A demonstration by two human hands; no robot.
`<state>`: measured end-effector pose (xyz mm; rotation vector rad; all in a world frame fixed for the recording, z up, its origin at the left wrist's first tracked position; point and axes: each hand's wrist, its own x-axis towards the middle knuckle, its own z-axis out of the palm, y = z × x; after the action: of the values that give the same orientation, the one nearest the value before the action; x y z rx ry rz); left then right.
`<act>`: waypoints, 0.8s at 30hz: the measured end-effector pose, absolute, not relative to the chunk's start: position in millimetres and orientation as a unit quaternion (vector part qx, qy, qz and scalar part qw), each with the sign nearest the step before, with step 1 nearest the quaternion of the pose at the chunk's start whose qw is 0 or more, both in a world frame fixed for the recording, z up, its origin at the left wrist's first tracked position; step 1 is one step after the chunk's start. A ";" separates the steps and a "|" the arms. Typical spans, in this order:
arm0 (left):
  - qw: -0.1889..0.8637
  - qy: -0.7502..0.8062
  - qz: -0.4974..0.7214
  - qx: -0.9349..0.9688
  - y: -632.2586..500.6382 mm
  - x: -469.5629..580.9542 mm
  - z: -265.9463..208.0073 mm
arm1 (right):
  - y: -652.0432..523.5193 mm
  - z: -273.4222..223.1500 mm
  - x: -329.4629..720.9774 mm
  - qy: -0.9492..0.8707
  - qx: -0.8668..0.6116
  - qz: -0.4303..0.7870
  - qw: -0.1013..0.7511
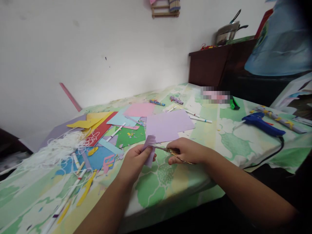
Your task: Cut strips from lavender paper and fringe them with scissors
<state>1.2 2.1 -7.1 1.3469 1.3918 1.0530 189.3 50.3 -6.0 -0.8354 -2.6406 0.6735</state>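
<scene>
My left hand point(139, 160) pinches a narrow strip of purple paper point(149, 157) upright above the front of the table. Thin slits run along the strip's upper part like a fringe. In my right hand point(186, 151) is a pair of scissors point(173, 151) with gold-coloured handles, my fingers wrapped round the loops. The blades point left and meet the strip's right edge; whether they are fully closed is hard to see. Just behind both hands lies a larger sheet of light purple paper point(162, 125).
Coloured paper sheets, a green one point(130, 136) among them, scraps and a heap of white string point(57, 148) cover the left side. White markers point(201, 120) lie behind the purple sheet. At right are a blue glue gun point(264, 125) with a black cord and a decorated stick point(280, 119).
</scene>
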 end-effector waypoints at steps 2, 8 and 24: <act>0.449 0.571 0.435 0.532 1.6 2.0 -6.8 | 50.1 -6.0 189.3 -0.917 -0.292 0.233 0.143; 0.440 0.584 0.430 0.530 -0.7 3.4 -3.5 | 48.7 -4.0 189.5 -0.917 -0.293 0.230 0.144; 0.414 0.577 0.428 0.559 -3.5 0.7 -1.7 | 48.8 -6.4 187.8 -0.918 -0.285 0.226 0.156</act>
<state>0.7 -3.5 -1.7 1.4052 1.4500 1.0764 187.8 48.8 -6.4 -0.8155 -2.6287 0.6477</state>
